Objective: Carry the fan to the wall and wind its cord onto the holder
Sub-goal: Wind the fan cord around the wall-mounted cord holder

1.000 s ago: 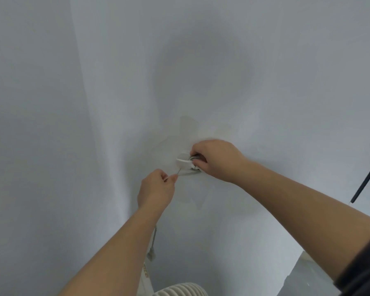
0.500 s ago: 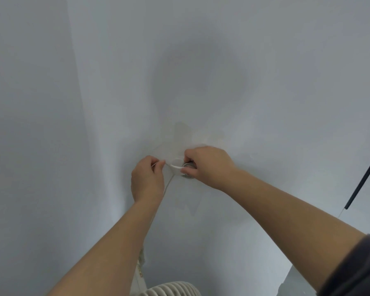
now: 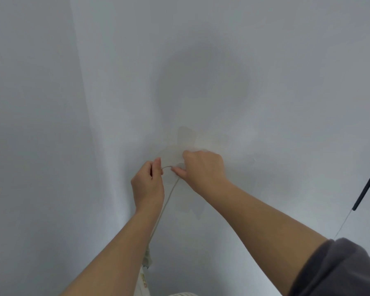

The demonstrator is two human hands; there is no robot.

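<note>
Pinches the cord (image 3: 168, 196) in the left hand (image 3: 147, 184), just beside the right hand (image 3: 203, 169), curled against the wall (image 3: 265, 99) with thumb pressing that cord. Trails down between the forearms toward the fan (image 3: 181, 293).

Your right arm (image 3: 265, 221) wears a dark grey short sleeve (image 3: 340, 270) of soft, loose cloth with a plain hem. Below it that arm is bare to your right hand (image 3: 203, 169), and your left arm (image 3: 120, 248) is bare up to your left hand (image 3: 147, 184).

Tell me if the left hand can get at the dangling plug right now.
Probably not yet: the left hand pinches the cord high up, and the plug hangs below its forearm; nothing else blocks it.
</note>
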